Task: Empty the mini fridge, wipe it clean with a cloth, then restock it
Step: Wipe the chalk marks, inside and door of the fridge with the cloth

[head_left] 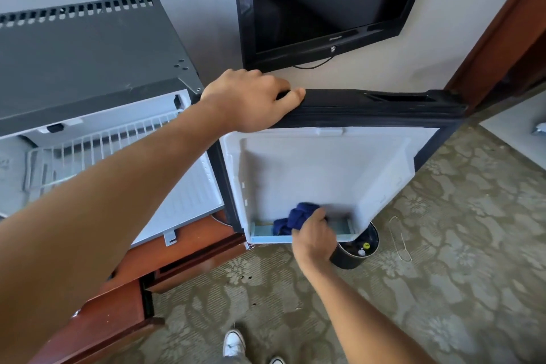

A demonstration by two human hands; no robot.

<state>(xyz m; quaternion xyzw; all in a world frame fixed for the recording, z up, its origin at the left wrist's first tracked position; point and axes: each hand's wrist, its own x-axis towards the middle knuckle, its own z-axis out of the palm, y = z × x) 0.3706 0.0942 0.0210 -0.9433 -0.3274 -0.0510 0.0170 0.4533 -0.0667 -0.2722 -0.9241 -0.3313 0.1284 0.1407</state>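
Observation:
The mini fridge [88, 62] stands at the left with its dark grey top toward me and its door [325, 168] swung wide open to the right. My left hand [251, 100] grips the door's top edge near the hinge side. My right hand [314, 235] holds a dark blue cloth [295, 217] down in the door's bottom shelf [344, 229], against the white inner lining. Inside the fridge I see a white wire rack [97, 145] with nothing on it.
A black television [325, 0] hangs on the wall above the door. A round black bin [359, 248] sits on the patterned carpet just below the door's corner. The fridge rests on a reddish wooden cabinet [118, 304]. My white shoes [235, 344] show at the bottom.

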